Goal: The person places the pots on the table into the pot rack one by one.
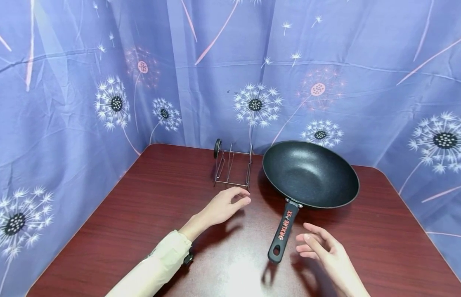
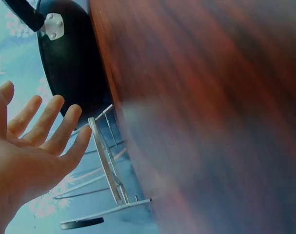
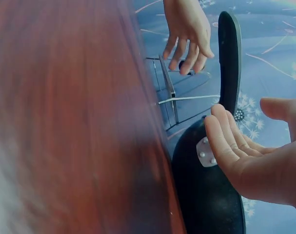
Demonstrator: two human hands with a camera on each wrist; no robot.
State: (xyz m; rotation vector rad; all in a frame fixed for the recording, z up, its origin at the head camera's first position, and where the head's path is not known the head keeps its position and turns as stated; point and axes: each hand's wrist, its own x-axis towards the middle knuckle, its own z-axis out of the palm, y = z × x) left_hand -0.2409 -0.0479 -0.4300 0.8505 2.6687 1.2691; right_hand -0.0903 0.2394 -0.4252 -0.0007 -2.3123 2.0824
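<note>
A black non-stick frying pan sits on the dark red wooden table, its black handle with red lettering pointing toward me. My left hand hovers open just in front of a small wire rack, holding nothing. My right hand is open, palm turned inward, a little to the right of the handle's end and not touching it. The left wrist view shows the left hand with spread fingers near the rack and the pan. In the right wrist view the right hand lies beside the pan.
The wire rack stands upright at the back of the table, left of the pan, with a black round knob on its left end. A blue dandelion-print curtain encloses the table on three sides. A cream sleeve covers my left forearm.
</note>
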